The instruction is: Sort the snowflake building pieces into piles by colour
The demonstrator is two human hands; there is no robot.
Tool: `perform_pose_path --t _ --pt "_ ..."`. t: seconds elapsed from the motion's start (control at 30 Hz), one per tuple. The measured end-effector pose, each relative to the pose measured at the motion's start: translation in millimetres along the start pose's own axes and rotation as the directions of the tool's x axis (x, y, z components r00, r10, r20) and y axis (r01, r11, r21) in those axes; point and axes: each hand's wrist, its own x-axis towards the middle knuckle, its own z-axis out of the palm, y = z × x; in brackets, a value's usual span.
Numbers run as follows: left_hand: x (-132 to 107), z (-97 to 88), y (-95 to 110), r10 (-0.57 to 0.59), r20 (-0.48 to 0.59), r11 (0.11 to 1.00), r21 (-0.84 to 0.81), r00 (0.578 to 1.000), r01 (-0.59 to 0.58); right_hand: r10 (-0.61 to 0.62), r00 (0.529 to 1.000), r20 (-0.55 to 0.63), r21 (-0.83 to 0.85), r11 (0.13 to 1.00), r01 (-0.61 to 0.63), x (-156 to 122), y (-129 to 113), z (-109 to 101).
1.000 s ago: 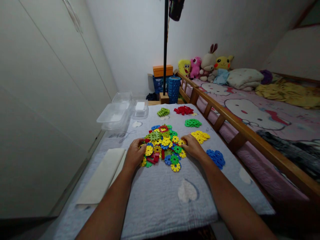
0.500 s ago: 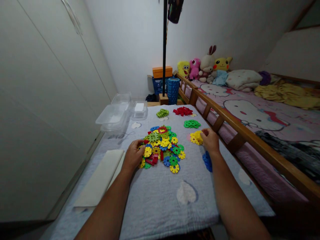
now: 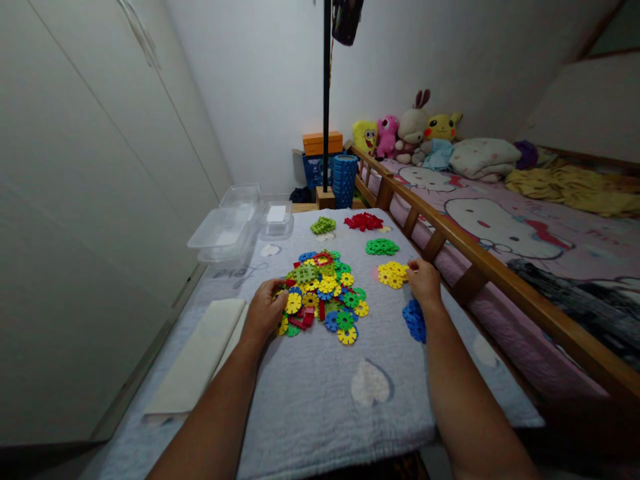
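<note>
A mixed pile of plastic building pieces point(image 3: 327, 285) lies mid-table: notched discs in yellow, blue and green, with red and light green pieces among them. At its left edge rests my left hand point(image 3: 266, 310), thumb and fingers apart, touching the pieces. My right hand point(image 3: 425, 283) is at the right side of a flat group of yellow notched discs point(image 3: 391, 274). Its fingers are bent and slightly apart, fingertips at the group's edge, nothing lifted in them. Blue notched discs point(image 3: 413, 320) lie just below that hand, partly hidden by the wrist.
Green discs point(image 3: 383, 247), red pieces point(image 3: 364, 221) and light green pieces point(image 3: 323, 225) form separate groups farther back. Clear plastic boxes point(image 3: 223, 230) and a folded cream cloth point(image 3: 197, 360) lie left. A wooden bed rail point(image 3: 450, 243) borders the right side.
The yellow discs that my right hand held tilted now lie flat on the yellow group. That hand has drawn back slightly to the right. My left hand stays at the mixed pile.
</note>
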Motion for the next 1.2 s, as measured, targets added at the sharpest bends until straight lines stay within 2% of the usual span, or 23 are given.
perform_pose_path --t 0.27,0.33,0.4,0.47,0.57,0.63,0.7,0.77,0.9,1.03,1.13,1.2 --pt "1 0.9 -1 0.008 -0.011 1.0 -0.012 1.0 -0.008 -0.131 0.987 0.095 -0.103 0.985 0.14 -3 -1 6" --pt "1 1.3 -2 0.008 -0.006 1.0 -0.016 1.0 -0.008 -0.165 0.982 0.09 -0.083 0.981 0.173 -6 -10 6" --pt "1 1.6 -2 0.007 -0.002 1.0 -0.019 1.0 -0.007 -0.247 0.963 0.108 0.007 0.969 0.247 -14 -24 7" --pt "1 1.7 -2 0.01 0.002 1.0 -0.024 1.0 -0.009 -0.368 0.913 0.178 0.142 0.927 0.347 -26 -40 9" --pt "1 1.4 -1 0.009 0.0 1.0 -0.026 1.0 -0.009 -0.536 0.789 0.301 0.286 0.84 0.461 -48 -65 13" --pt "1 0.9 0 0.009 -0.001 1.0 -0.021 1.0 -0.009 -0.592 0.715 0.372 0.309 0.806 0.506 -60 -77 14" --pt "0 0.3 0 0.011 -0.001 1.0 -0.009 1.0 -0.011 -0.6 0.671 0.434 0.309 0.8 0.515 -66 -84 14" --pt "0 -0.1 1 0.015 0.001 1.0 0.005 1.0 -0.015 -0.585 0.662 0.467 0.314 0.81 0.495 -68 -87 12" --pt "0 -0.2 2 0.023 0.0 1.0 0.01 1.0 -0.023 -0.539 0.693 0.479 0.371 0.84 0.396 -68 -86 12" --pt "0 -0.5 4 0.024 0.0 1.0 0.011 1.0 -0.024 -0.432 0.72 0.543 0.486 0.861 0.149 -65 -81 13" --pt "0 -0.8 5 0.028 0.003 1.0 0.007 1.0 -0.028 -0.367 0.749 0.551 0.604 0.795 -0.054 -54 -77 9" --pt "0 -0.7 5 0.026 0.004 1.0 0.009 1.0 -0.026 -0.314 0.781 0.541 0.64 0.756 -0.14 -39 -75 4"
